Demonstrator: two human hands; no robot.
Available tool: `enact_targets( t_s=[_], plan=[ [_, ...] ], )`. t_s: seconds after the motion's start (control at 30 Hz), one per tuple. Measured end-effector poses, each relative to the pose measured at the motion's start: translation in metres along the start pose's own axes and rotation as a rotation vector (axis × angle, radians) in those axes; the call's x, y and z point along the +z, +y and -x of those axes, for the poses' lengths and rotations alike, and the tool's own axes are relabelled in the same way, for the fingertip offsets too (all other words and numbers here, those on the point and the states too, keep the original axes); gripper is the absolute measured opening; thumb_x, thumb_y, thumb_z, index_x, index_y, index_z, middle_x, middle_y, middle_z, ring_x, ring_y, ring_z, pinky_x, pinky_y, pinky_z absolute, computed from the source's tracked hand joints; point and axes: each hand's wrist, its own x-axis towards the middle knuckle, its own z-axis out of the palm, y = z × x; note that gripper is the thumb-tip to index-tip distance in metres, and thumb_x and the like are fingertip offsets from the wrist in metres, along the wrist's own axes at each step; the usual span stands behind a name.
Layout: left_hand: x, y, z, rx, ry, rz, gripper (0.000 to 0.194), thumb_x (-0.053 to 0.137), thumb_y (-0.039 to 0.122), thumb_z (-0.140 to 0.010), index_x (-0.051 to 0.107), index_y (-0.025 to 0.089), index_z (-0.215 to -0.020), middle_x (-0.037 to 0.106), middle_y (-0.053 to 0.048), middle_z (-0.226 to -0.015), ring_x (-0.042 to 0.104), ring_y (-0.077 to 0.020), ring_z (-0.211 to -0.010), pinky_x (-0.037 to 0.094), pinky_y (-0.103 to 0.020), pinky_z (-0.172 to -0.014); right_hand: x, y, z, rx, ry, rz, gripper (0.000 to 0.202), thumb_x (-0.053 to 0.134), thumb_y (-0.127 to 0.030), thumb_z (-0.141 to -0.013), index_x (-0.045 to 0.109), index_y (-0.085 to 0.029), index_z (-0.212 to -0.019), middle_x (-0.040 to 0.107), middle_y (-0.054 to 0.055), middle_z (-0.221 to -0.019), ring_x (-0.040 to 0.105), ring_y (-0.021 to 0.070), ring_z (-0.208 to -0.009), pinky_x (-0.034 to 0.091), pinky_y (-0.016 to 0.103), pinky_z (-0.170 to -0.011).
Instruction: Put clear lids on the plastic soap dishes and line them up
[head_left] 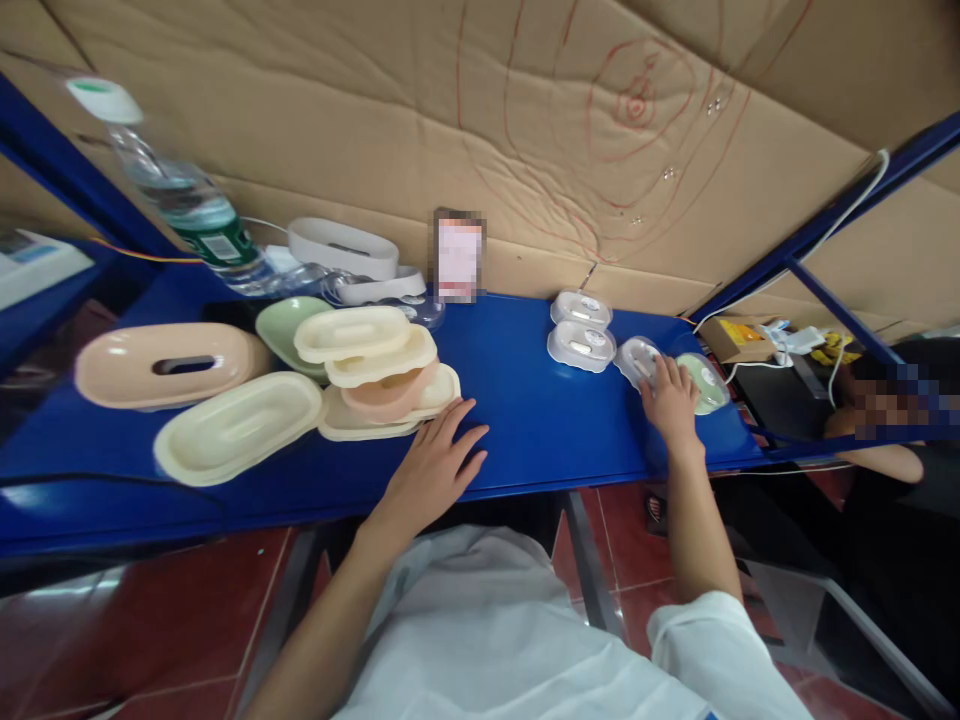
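My left hand (437,460) lies at the table's front edge with its fingers spread, holding nothing. Its fingertips are by the right end of a cream oval tray (360,424). On that tray sit a peach oval piece (394,392) and stacked cream oval pieces (352,335). My right hand (673,400) is over the right end of a clear plastic case (636,358), thumb on the near side and fingers across it. Part of the case is hidden under the hand. Just right of it lies a similar case with a green inside (709,385).
Two more clear cases (581,345) stand behind, left of my right hand. At the left are a peach oval holder (169,365), a cream tray (240,425), a green dish (289,330) and a water bottle (199,215). A phone (459,255) leans on the cardboard. Another person's arm (874,457) is at right.
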Motion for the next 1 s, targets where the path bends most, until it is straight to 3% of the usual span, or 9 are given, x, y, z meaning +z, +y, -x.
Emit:
enact_targets(
  t_s=[0.2,0.33,0.43,0.53,0.67,0.77,0.83,0.93,1.0],
  plan=[
    [0.002,0.000,0.002,0.011,0.028,-0.006,0.034,0.052,0.032,-0.109,0.072,0.020,-0.134,0.051,-0.018,-0.163,0.048,-0.0371,-0.154,0.048,-0.061,-0.122,-0.001,0.008,-0.076,0.019,0.006,0.030,0.052,0.053,-0.029,-0.099,0.060,-0.019,-0.150,0.054,0.021,-0.160,0.052,0.0391,-0.140,0.037,0.063,-0.115],
    [0.001,0.002,0.002,0.010,0.017,-0.008,0.034,0.052,0.032,-0.109,0.071,0.020,-0.135,0.052,-0.017,-0.163,0.046,-0.0360,-0.155,0.047,-0.059,-0.123,-0.004,0.038,-0.049,0.288,0.124,0.045,0.058,0.050,-0.043,-0.101,0.059,-0.013,-0.150,0.057,0.027,-0.152,0.052,0.0470,-0.137,0.036,0.073,-0.110],
    [-0.001,0.002,0.001,0.009,0.008,-0.009,0.034,0.052,0.031,-0.109,0.070,0.021,-0.135,0.053,-0.016,-0.162,0.045,-0.0351,-0.156,0.047,-0.057,-0.124,-0.008,0.062,-0.008,0.359,0.070,0.034,0.061,0.051,-0.045,-0.099,0.059,-0.013,-0.150,0.058,0.031,-0.148,0.054,0.0524,-0.134,0.041,0.079,-0.100],
    [-0.002,0.003,-0.001,0.011,-0.006,-0.017,0.033,0.051,0.031,-0.109,0.070,0.020,-0.134,0.053,-0.016,-0.162,0.044,-0.0347,-0.157,0.047,-0.057,-0.123,-0.012,0.077,0.016,0.233,-0.034,-0.028,0.062,0.055,-0.041,-0.094,0.057,-0.020,-0.153,0.060,0.023,-0.152,0.055,0.0467,-0.139,0.047,0.073,-0.103],
    [-0.005,0.004,-0.002,0.027,0.011,-0.010,0.032,0.051,0.029,-0.109,0.070,0.020,-0.133,0.052,-0.016,-0.162,0.045,-0.0349,-0.156,0.047,-0.057,-0.123,-0.013,0.076,0.005,-0.061,-0.110,-0.133,0.059,0.058,-0.039,-0.095,0.058,-0.023,-0.152,0.061,0.017,-0.156,0.054,0.0388,-0.146,0.046,0.065,-0.115],
    [-0.007,0.005,-0.002,0.026,0.057,0.020,0.031,0.052,0.029,-0.109,0.070,0.023,-0.133,0.054,-0.014,-0.160,0.051,-0.0324,-0.151,0.047,-0.054,-0.123,-0.012,0.059,-0.020,-0.173,-0.132,-0.177,0.059,0.058,-0.036,-0.097,0.057,-0.019,-0.154,0.056,0.018,-0.161,0.052,0.0332,-0.150,0.044,0.058,-0.121],
    [-0.009,0.008,-0.001,0.023,0.112,0.027,0.029,0.053,0.028,-0.109,0.070,0.023,-0.131,0.059,-0.013,-0.154,0.057,-0.0302,-0.144,0.049,-0.051,-0.120,-0.015,0.035,-0.033,-0.195,-0.099,-0.170,0.059,0.056,-0.030,-0.099,0.054,-0.018,-0.156,0.049,0.020,-0.167,0.047,0.0356,-0.155,0.038,0.065,-0.123],
    [-0.010,0.010,0.004,-0.008,0.244,0.010,0.024,0.055,0.025,-0.107,0.071,0.024,-0.126,0.067,-0.011,-0.142,0.064,-0.0269,-0.133,0.051,-0.047,-0.116,-0.029,-0.031,-0.037,-0.351,-0.044,-0.285,0.057,0.052,-0.027,-0.103,0.051,-0.020,-0.159,0.047,0.019,-0.168,0.046,0.0343,-0.156,0.038,0.064,-0.124],
    [-0.012,0.009,0.010,-0.050,0.372,-0.024,0.022,0.059,0.022,-0.105,0.071,0.026,-0.124,0.070,-0.010,-0.135,0.066,-0.0260,-0.127,0.051,-0.046,-0.112,-0.043,-0.090,-0.028,-0.597,-0.076,-0.470,0.051,0.050,-0.029,-0.107,0.053,-0.023,-0.158,0.054,0.015,-0.164,0.051,0.0296,-0.153,0.042,0.056,-0.124]
  ],
)
